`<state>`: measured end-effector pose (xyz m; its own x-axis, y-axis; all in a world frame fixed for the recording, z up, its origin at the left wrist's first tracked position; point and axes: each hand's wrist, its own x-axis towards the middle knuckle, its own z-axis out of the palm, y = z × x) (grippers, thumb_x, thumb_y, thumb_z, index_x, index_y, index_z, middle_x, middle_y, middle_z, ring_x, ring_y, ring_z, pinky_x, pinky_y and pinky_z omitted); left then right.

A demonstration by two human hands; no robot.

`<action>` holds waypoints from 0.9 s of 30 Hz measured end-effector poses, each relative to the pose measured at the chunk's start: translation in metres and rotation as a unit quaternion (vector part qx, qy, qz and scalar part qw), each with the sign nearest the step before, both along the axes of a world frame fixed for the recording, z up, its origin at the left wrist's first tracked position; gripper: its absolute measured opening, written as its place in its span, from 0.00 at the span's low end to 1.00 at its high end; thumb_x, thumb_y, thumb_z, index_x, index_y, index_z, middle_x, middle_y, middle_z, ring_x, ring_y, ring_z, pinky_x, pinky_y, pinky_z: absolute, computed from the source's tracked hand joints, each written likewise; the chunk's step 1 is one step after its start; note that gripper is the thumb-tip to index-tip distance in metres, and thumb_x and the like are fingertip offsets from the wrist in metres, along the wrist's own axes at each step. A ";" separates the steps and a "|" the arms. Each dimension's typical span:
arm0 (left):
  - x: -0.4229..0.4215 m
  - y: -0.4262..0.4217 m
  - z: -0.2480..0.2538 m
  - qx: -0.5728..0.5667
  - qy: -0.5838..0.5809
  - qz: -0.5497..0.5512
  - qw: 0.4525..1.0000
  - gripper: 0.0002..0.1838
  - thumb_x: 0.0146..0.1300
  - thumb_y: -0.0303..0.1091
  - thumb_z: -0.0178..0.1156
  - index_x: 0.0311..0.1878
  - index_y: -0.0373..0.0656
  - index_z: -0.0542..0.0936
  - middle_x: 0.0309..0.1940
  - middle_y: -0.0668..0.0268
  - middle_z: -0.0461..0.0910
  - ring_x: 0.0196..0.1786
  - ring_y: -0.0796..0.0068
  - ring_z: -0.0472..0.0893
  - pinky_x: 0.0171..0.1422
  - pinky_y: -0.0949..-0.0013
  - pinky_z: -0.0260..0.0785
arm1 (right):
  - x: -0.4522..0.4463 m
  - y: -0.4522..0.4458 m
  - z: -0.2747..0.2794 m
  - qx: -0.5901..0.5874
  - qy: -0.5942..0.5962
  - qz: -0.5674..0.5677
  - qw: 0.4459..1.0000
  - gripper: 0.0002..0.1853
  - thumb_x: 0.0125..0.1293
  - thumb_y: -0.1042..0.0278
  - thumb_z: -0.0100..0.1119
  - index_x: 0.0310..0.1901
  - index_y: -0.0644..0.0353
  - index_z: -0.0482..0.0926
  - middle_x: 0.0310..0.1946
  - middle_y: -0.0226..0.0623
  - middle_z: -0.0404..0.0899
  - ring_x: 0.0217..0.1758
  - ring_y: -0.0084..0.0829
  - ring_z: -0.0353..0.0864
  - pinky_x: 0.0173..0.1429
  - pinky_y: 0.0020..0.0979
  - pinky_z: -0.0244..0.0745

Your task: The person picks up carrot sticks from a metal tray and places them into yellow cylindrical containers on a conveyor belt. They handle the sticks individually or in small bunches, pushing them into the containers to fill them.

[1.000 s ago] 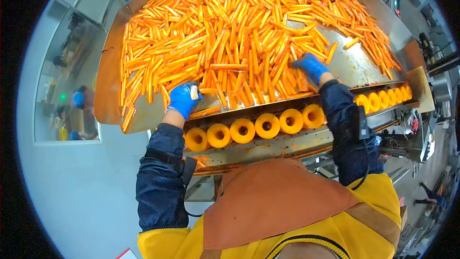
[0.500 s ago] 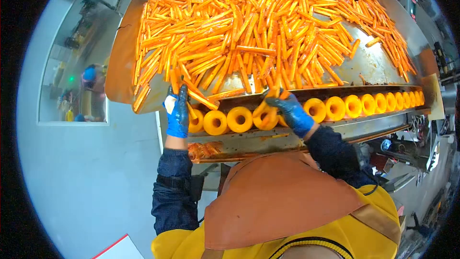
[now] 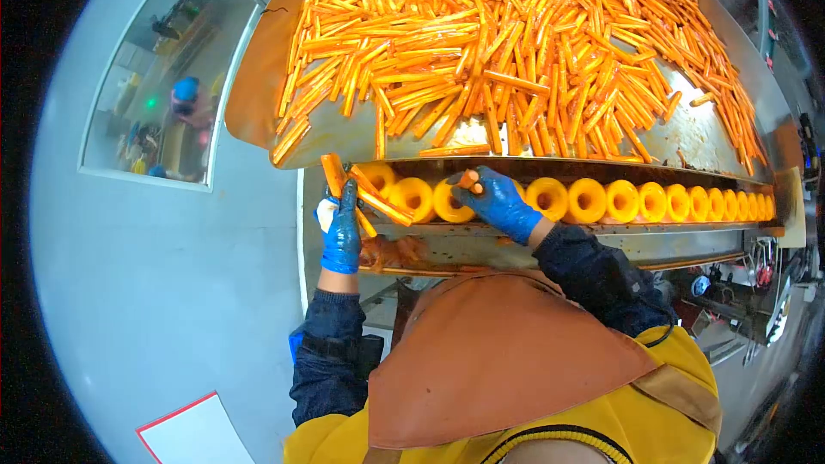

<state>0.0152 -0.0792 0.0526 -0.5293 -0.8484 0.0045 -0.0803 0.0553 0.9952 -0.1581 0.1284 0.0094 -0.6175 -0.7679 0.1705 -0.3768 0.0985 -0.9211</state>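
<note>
My left hand (image 3: 342, 236), in a wet blue glove with a whitish patch, is closed around a few glossy orange sticks (image 3: 382, 204) that fan out at different angles. It is just in front of the tray's near edge, at the left end of the row of yellow funnel-shaped cups (image 3: 586, 200). My right hand (image 3: 505, 204), gloved too, is closed on orange sticks (image 3: 469, 180) with their ends showing. It is over the row and hides some of the cups. Beyond both hands, a large heap of orange sticks (image 3: 481, 60) covers much of the metal tray (image 3: 253, 116).
Below the row runs a metal ledge (image 3: 550, 242), with reddish-orange scraps (image 3: 391, 251) at its left end. A pale wall (image 3: 189, 275) with a window (image 3: 163, 77) is on the left. Tools and equipment (image 3: 730, 292) stand at the right.
The view has shifted, so the tray appears farther right. My left hand has drawn back from the tray with its sticks. My right hand has moved left along the cups, its sticks now end-on.
</note>
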 end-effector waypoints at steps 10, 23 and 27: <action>0.044 0.007 -0.017 0.022 -0.027 0.032 0.999 0.05 0.65 0.32 0.62 0.35 0.41 0.79 0.21 0.79 0.69 0.24 0.89 0.63 0.26 0.76 0.54 | -0.023 0.008 0.033 0.174 0.066 0.082 0.979 0.11 0.63 0.64 0.64 0.43 0.61 0.83 0.41 0.34 0.83 0.41 0.23 0.80 0.45 0.27 0.75; 0.012 0.008 -0.030 -0.089 -0.025 0.054 0.994 0.05 0.62 0.33 0.65 0.36 0.43 0.79 0.16 0.79 0.68 0.19 0.88 0.63 0.21 0.75 0.55 | -0.002 -0.003 0.002 0.116 0.067 0.087 0.987 0.24 0.57 0.55 0.65 0.53 0.57 0.78 0.49 0.48 0.78 0.52 0.47 0.78 0.56 0.38 0.74; -0.021 0.022 -0.034 -0.211 -0.066 -0.029 0.975 0.13 0.62 0.29 0.61 0.49 0.37 0.78 0.39 0.60 0.81 0.41 0.69 0.78 0.47 0.67 0.70 | -0.018 0.021 -0.001 0.108 0.052 0.022 0.993 0.21 0.58 0.59 0.66 0.52 0.57 0.79 0.49 0.47 0.79 0.53 0.44 0.79 0.56 0.38 0.74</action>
<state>-0.0061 -0.0573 0.0189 -0.5953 -0.7550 0.2750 -0.1906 0.4651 0.8645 -0.1759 0.1495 0.0087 -0.5706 -0.8190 0.0610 -0.4776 0.2705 -0.8359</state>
